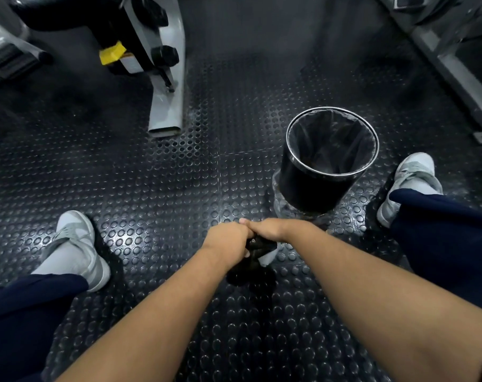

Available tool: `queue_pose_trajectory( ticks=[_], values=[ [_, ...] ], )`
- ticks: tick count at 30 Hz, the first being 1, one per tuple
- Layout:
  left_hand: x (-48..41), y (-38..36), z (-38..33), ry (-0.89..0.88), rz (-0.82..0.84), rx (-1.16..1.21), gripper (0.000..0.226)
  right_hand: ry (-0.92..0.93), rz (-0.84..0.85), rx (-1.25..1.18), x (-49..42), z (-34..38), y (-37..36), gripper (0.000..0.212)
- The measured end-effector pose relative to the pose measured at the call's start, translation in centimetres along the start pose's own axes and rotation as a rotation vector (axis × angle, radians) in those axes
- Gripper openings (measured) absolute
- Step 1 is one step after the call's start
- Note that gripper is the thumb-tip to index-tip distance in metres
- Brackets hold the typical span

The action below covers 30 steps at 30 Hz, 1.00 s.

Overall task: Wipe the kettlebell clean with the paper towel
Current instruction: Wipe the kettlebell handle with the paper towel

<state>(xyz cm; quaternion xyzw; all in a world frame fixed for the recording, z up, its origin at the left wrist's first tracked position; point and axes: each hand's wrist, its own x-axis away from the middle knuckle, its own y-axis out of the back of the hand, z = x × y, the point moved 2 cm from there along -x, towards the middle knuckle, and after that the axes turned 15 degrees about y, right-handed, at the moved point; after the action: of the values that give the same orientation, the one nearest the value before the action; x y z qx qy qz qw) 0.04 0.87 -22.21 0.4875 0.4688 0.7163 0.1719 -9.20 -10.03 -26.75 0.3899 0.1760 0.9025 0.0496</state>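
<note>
Head view: a gym floor of black rubber matting with raised round studs fills the scene. At the upper left stands the grey steel frame of an exercise machine with a yellow tab. More grey framing crosses the upper right corner. To the right of centre, a black waste bin with a metal rim and a dark plastic liner stands on the floor. No rubbish can be made out inside it.

The person looks down between spread legs in dark blue trousers, with a grey shoe at the left and another at the right. Both bare forearms reach forward and meet low at the centre, just in front of the bin.

There the left hand is curled over the top of a small dark kettlebell, apparently grasping it. The right hand closes in from the other side, touching the left at the knuckles, and seems to clasp a white paper towel against the kettlebell's side. Only a corner of the towel shows below the hand, and the fingers of both hands are mostly hidden.

The wiping appears to be under way. How much of the kettlebell is already clean cannot be judged, as it is dark and largely covered. The towel is not yet thrown away.
</note>
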Motion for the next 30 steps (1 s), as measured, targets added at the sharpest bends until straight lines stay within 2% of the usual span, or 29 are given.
queue_pose_trajectory(
  ticks=[7,12,16,19,21,23,25,27,28,30],
  values=[
    [0.0,-0.1,0.0,0.001,-0.017,-0.014,0.048,-0.044,0.075,-0.002,0.9,1.7,1.9,0.099],
    [0.0,0.0,0.0,-0.004,-0.016,-0.009,0.042,-0.024,0.008,-0.043,1.0,0.8,0.8,0.088],
    [0.0,-0.1,0.0,-0.004,-0.021,-0.004,0.038,-0.023,-0.118,0.002,1.1,0.2,-0.7,0.096],
    [0.0,-0.1,0.0,0.005,-0.021,-0.008,0.041,-0.024,-0.118,0.091,1.6,1.0,-0.3,0.098],
    [-0.1,-0.2,0.0,0.007,-0.024,-0.007,0.042,-0.056,-0.117,0.066,2.0,1.5,0.4,0.097],
    [0.0,-0.2,0.1,0.004,-0.018,-0.008,0.04,-0.099,-0.135,-0.05,2.1,1.2,0.9,0.094],
    [0.1,-0.1,0.1,-0.012,-0.017,0.004,0.04,-0.136,-0.232,-0.302,2.4,0.5,0.6,0.093],
    [0.1,0.0,0.1,-0.016,-0.027,0.014,0.037,-0.184,-0.368,-0.609,2.1,-0.9,-0.8,0.119],
    [0.2,0.1,0.1,-0.014,-0.026,0.019,0.036,-0.183,-0.427,-0.755,1.4,-2.1,-1.8,0.124],
    [0.4,0.2,0.2,-0.018,-0.021,0.034,0.035,-0.146,-0.554,-1.074,-0.5,-4.4,-3.8,0.101]
  ],
)
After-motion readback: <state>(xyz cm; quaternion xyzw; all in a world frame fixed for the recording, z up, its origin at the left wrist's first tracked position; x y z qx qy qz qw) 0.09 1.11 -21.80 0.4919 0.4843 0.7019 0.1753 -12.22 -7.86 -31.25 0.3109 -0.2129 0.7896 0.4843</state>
